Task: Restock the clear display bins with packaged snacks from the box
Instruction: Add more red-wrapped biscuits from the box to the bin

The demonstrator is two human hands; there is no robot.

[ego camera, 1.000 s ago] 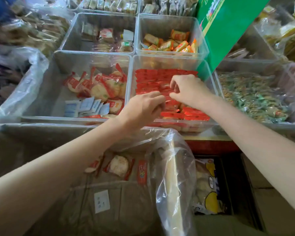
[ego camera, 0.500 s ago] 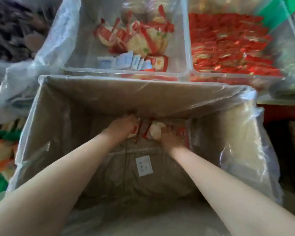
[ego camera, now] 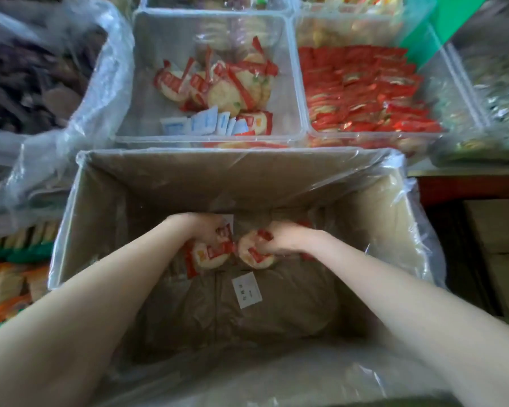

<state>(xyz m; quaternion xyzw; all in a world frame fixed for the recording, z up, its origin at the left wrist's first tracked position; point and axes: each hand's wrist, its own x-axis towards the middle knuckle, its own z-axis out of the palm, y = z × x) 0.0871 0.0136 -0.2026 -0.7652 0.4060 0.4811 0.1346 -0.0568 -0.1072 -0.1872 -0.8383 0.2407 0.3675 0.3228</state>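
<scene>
Both my arms reach down into a cardboard box (ego camera: 171, 177) lined with clear plastic. My left hand (ego camera: 202, 230) grips red-and-clear packets of round crackers (ego camera: 210, 255) near the box's far wall. My right hand (ego camera: 282, 237) grips another such cracker packet (ego camera: 252, 254) beside it. Beyond the box stand clear display bins: one (ego camera: 135, 92) holds a small heap of the same cracker packets (ego camera: 218, 86) and some blue-white sachets (ego camera: 200, 124); the bin to its right (ego camera: 465, 113) is filled with rows of red packets (ego camera: 362, 92).
A white label (ego camera: 246, 289) lies on the box's brown floor. A plastic-lined bin of dark snacks (ego camera: 33, 69) stands at the left, green-wrapped sweets (ego camera: 500, 92) at the right. Orange packets (ego camera: 3, 286) sit low on the left. A green board (ego camera: 450, 22) leans at the top right.
A second ago both hands were at the red-packet bin. They dropped into the box, and now each has closed on cracker packets and lifted them slightly.
</scene>
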